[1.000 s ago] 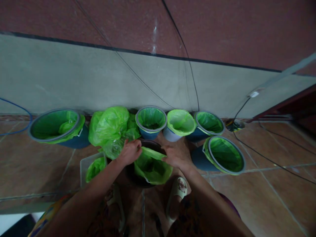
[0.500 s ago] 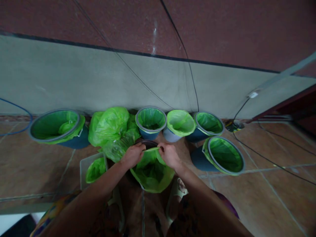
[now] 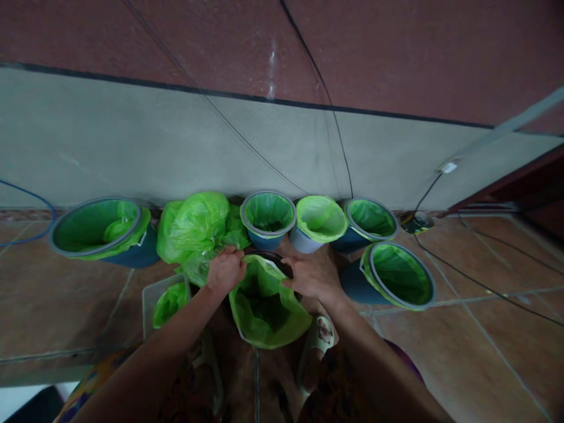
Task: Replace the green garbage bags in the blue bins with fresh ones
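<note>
- the green bin liner (image 3: 264, 311) is held at its mouth in the dark bin (image 3: 274, 257).
- the left hand (image 3: 225, 269) is pinched shut on its left edge, and the right hand (image 3: 308, 276) is curled onto its right edge.
- the edge is best stretched evenly over the bin's far rim, so that tearing is avoided.

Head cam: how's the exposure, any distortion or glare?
Head view: dim overall, left hand and right hand underexposed, green liner readable. Head view: strong fisheye bows the wall stripe and the floor joints. Head view: faint pale streak on the red wall; no obvious motion blur.
</note>
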### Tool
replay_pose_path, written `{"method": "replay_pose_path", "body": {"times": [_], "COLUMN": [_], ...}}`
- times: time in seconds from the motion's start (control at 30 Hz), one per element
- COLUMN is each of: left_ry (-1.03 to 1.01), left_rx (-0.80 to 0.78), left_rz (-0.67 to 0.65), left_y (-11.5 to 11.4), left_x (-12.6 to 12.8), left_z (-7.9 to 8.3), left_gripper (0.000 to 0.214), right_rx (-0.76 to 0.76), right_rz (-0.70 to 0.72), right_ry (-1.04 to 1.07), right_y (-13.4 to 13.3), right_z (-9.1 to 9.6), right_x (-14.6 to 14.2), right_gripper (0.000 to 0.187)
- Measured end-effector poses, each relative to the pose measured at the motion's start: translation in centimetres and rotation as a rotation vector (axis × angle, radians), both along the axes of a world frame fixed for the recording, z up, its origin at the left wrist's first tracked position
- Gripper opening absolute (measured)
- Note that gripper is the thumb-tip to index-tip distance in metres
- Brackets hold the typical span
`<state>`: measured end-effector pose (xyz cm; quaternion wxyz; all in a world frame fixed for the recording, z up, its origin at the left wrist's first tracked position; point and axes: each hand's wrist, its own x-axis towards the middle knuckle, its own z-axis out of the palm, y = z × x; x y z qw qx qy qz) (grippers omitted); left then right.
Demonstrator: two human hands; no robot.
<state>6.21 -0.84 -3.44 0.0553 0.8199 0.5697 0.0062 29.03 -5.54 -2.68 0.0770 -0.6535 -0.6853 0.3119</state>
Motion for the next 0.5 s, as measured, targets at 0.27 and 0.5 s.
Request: {"method": "replay_pose_path", "body": {"times": [0.27,0.5], "left_ry": [-0.076,-0.007], "left_rx": [-0.037,-0.121], "left_rz": [-0.153,0.015], "left_y": [-0.6,0.4], "left_x": [0.6,-0.9], "left_z": [-0.7,-1.2], "left_gripper": [0.025,0.031], "right_rx": [0.069,0.091], "right_rz": [0.007,-0.164], "right_ry": [-0.074,-0.167], "right_y": [0.7,1.2], "right_z": [-1.3,-1.0], "right_x": [-2.5,-1.4], "right_gripper": [0.024,0.025]}}
